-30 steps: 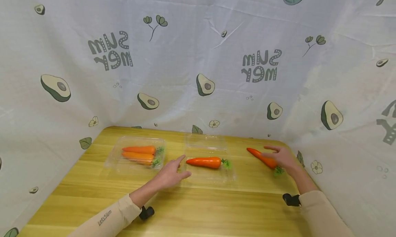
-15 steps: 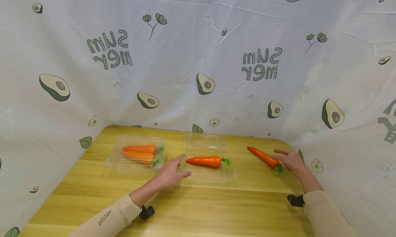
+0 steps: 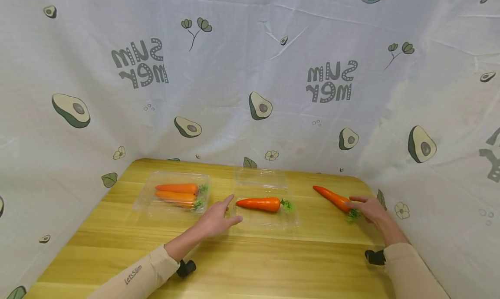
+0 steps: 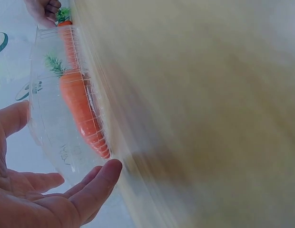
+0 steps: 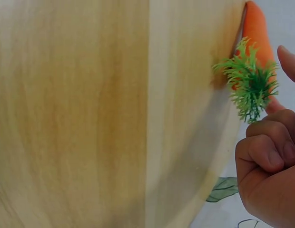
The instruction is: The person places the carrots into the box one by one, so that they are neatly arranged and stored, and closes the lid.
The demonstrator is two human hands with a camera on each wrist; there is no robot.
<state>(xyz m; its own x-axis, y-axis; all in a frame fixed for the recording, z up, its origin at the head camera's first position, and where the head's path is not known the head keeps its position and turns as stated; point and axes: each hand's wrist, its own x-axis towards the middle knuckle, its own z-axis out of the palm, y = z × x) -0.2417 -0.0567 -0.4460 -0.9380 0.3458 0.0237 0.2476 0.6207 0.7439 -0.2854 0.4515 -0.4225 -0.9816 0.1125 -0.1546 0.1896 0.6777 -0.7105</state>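
Note:
In the head view an orange toy carrot [image 3: 332, 198] with green leaves lies slanted on the right of the table. My right hand [image 3: 369, 208] is at its leafy end, thumb and index finger extended towards it. In the right wrist view the thumb [image 5: 289, 61] stands a little off the carrot [image 5: 260, 35], and the other fingers are curled. My left hand [image 3: 215, 220] is spread beside a clear plastic box [image 3: 265, 224] with its lid folded back. Another carrot [image 3: 258, 204] lies in that box, tip towards the left hand.
A second clear box [image 3: 156, 214] at the left holds two carrots [image 3: 175, 196]. The wooden table [image 3: 250, 264] meets a printed white curtain [image 3: 222, 95] at the back and sides. Black wrist cameras [image 3: 186, 268] hang under both sleeves.
My right hand has moved right along the loose carrot, from its middle to its leafy end, with the carrot in about the same place. The left hand has stayed put.

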